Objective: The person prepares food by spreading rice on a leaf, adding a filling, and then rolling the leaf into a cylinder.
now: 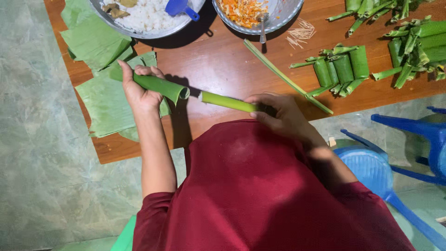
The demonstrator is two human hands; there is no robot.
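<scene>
My left hand (139,93) grips a banana-leaf sheet rolled into an open tube (160,86), its mouth facing right. My right hand (278,114) holds a slim, light green roll (227,101) by its right end; the white-tipped left end points at the tube's mouth, a small gap apart. Both are just above the brown wooden table (223,69), in front of my red shirt.
Flat banana-leaf sheets (104,100) are stacked at the left. A metal bowl of white rice (144,18) with a blue scoop and a bowl of orange filling (248,11) stand at the back. Finished green rolls (344,69), a leaf strip, toothpicks (301,33). Blue plastic chairs (409,135) right.
</scene>
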